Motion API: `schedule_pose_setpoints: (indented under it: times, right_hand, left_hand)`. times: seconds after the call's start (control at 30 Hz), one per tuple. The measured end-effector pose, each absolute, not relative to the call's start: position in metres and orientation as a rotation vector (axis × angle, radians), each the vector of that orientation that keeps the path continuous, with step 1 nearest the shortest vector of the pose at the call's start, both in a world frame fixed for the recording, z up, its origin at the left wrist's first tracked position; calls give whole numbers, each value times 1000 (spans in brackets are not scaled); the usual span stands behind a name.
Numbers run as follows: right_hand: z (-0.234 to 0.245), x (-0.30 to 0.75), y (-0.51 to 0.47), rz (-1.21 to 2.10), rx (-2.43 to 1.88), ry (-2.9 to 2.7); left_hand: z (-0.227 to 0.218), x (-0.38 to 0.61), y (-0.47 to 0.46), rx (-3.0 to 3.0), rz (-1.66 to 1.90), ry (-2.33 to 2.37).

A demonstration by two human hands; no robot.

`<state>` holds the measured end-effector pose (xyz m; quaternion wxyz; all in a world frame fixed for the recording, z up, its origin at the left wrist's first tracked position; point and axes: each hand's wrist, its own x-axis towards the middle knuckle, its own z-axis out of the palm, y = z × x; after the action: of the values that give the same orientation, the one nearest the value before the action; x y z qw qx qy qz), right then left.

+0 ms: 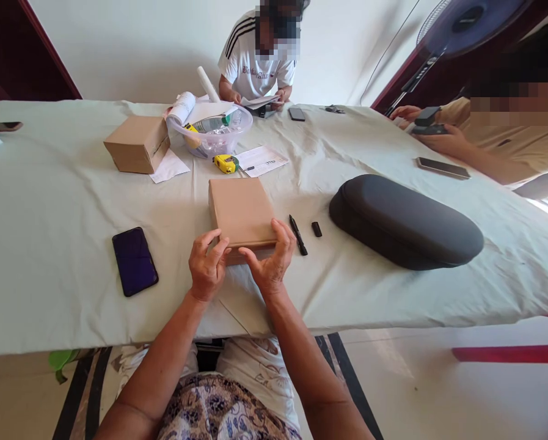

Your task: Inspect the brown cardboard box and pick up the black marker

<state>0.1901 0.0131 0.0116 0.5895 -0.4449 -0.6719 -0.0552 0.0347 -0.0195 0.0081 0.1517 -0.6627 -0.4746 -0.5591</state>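
Observation:
A small brown cardboard box (241, 211) with its lid down rests on the table in front of me. My left hand (207, 263) grips its near left corner, with the fingertips on the lid's edge. At the near right corner, my right hand (272, 256) has its fingers on the side and lid, its thumb spread along the front edge. The hands hide part of the box's front. Just right of the box lie a black marker (298, 235) and its separate cap (316, 229). To the left of my left hand is a dark phone (135, 261).
A long black case (406, 221) sits on the right. Further back are a second cardboard box (138, 143), a filled plastic basket (244, 125), a yellow tape measure (226, 163) and papers (267, 159). People sit across and at the right, near phones (443, 168) and a fan (470, 21).

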Motion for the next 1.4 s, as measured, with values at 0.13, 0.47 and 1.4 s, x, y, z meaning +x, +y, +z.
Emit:
schedule_pose_setpoints:
  times: [0.13, 0.47, 1.4]
  right_hand:
    - [14, 184, 11, -143, -1087, -1549]
    - [14, 190, 14, 110, -1072, -1381]
    - [17, 176, 0, 404, -624, -1871]
  left_hand:
    - [10, 37, -22, -1933, -1632, -1383]
    - [19, 39, -23, -1921, -1769, -1552]
    - [11, 31, -26, -1966, -1723, -1890]
